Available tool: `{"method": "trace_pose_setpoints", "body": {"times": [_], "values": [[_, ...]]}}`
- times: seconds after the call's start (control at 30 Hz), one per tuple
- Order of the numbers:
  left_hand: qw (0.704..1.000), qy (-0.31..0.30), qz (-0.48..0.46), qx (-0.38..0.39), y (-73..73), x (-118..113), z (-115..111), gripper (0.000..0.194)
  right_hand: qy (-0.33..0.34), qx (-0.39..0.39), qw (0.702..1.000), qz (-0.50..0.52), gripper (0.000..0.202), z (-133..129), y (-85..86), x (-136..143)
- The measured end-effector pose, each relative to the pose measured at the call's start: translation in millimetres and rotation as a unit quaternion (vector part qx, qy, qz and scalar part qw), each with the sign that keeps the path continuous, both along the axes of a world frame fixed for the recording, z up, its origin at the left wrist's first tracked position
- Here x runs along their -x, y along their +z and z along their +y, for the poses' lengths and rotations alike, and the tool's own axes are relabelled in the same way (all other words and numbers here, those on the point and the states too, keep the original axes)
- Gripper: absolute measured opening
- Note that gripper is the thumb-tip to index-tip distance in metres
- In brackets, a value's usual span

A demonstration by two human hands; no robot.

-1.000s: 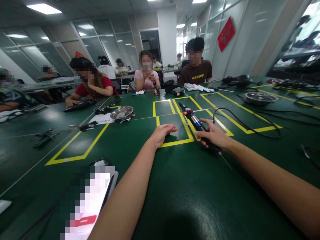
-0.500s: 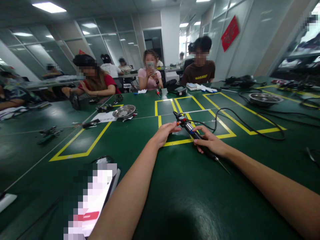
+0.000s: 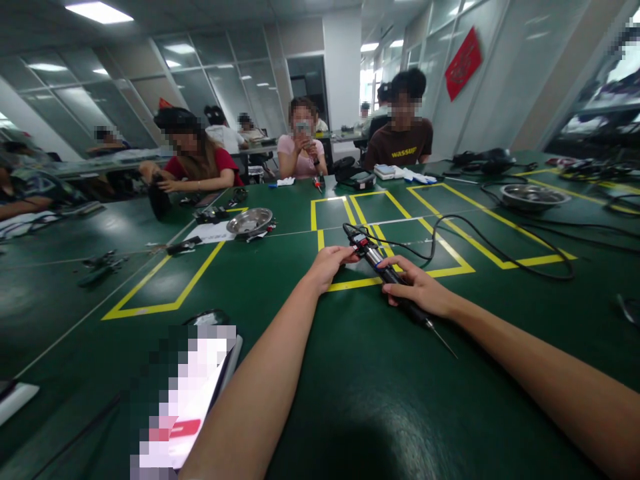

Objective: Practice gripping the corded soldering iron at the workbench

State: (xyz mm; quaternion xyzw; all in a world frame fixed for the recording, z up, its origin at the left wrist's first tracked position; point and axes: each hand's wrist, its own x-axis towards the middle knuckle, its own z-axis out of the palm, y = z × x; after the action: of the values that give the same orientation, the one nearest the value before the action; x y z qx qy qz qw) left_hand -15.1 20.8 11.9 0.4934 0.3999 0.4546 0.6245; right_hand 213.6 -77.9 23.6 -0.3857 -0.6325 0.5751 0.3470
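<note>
While the right hand grasps its dark grip, the corded tool slants across the centre of the frame, thin metal rod pointing lower right. Left hand: fingertips at the tool's far end; whether they grip it, cannot tell. Cord loops off to the right over yellow tape on the green table. Lower left: lit phone, screen pixelated, cut by the bottom edge. White sheet, left of centre: print illegible, partly under clutter. Brown shirt, upper right: "wassup" in yellow. Red diamond sign, upper right: marking unreadable.
</note>
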Motion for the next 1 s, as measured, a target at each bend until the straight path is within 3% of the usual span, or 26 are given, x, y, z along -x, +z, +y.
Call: {"method": "trace_pose_setpoints", "body": {"times": [0.33, 1.0], "values": [[1.0, 0.019, 0.012, -0.005, -0.2, -0.3, 1.2, 0.02, -0.024, -0.004, 0.999, 0.034, 0.052, 1.0, -4.3, 2.2], [1.0, -0.017, 0.017, -0.014, -4.1, 4.0, 1.2, 0.027, -0.037, -0.019, 0.999, 0.015, 0.054, 0.0, -5.4, 2.1]]}}
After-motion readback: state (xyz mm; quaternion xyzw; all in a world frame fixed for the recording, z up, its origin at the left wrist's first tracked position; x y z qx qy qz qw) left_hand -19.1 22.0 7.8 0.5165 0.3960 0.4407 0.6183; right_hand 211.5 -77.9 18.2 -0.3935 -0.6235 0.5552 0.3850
